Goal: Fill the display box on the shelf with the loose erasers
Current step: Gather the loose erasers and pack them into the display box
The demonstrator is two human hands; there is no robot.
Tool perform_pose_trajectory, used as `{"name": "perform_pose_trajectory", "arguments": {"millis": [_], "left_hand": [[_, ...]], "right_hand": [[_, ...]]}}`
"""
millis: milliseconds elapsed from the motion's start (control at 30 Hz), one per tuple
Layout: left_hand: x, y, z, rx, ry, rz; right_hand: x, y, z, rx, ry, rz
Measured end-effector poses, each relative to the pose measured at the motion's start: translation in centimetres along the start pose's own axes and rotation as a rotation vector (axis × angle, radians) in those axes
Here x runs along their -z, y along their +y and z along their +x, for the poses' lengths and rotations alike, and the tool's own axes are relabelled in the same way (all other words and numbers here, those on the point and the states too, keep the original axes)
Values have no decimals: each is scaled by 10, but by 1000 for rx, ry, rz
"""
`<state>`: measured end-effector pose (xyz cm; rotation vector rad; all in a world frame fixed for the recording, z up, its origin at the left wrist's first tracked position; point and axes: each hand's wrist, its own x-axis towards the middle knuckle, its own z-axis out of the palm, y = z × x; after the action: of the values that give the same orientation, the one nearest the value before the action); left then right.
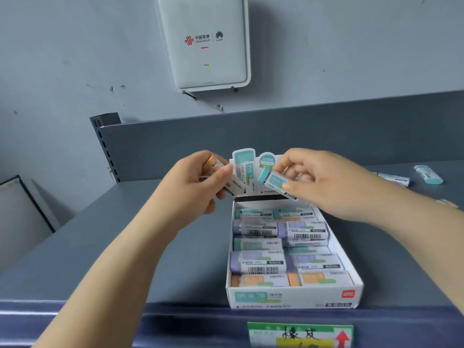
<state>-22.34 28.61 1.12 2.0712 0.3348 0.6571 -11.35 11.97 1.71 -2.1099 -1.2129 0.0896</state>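
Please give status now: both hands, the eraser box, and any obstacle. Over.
Left hand holds orange eraser, right hand pinches teal eraser. Display box nearly full. Two loose erasers on shelf, far right. No obstacle.

display box: white card tray [293,297] with a raised header flap at its far end, standing on the grey shelf [150,247] at its front edge
erasers in box: sleeved blocks [258,262] in teal, purple and orange, lying flat in two columns, nearly filling it
teal eraser: tilted [273,183], above the box's far end, pinched by the right hand [319,182]
orange eraser: [213,164] gripped in the left hand [198,182], partly hidden
loose erasers: two [429,175] on the shelf, far right
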Motion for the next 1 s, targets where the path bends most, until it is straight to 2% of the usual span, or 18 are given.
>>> {"name": "perform_pose_trajectory", "arguments": {"millis": [167, 433, 800, 1000], "left_hand": [[1, -16, 7, -11, 20, -96], [7, -29, 7, -6, 113, -175], [5, -34, 2, 14, 17, -94], [3, -33, 1, 30, -19, -127]], "right_hand": [[-5, -3, 19, 8, -81, -192], [-19, 2, 25, 10, -23, -132], [-29, 7, 18, 46, 20, -134], [-30, 9, 16, 74, 83, -140]]}}
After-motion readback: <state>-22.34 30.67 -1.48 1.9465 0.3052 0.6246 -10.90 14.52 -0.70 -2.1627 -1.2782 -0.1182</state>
